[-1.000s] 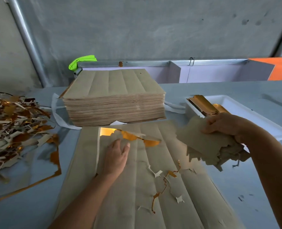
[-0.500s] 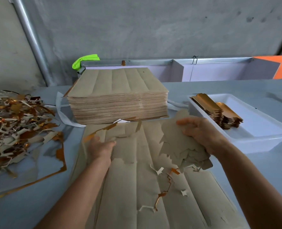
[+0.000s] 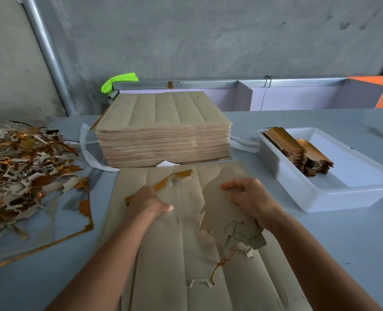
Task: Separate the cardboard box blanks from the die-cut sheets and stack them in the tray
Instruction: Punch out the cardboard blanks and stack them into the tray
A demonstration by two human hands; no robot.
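Head view | your right hand [image 3: 251,200] fingers closed around a bundle of box blanks [image 3: 228,212] | your left hand [image 3: 149,202] fingers curled, gripping the die-cut sheet [image 3: 181,254] | sheet flat on worktop [image 3: 343,243] | tray [image 3: 334,196] with stacked blanks at 2 o'clock | sheet stack [image 3: 163,131] at 12 | scrap pile [image 3: 22,171] at 9

Neon-green cloth [image 3: 119,81] on metal rail [image 3: 208,83]; grey concrete wall [image 3: 208,34] behind.

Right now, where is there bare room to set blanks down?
The tray is bare right of its blank stacks; so is the table in front of it. The left is crowded with the scrap pile.
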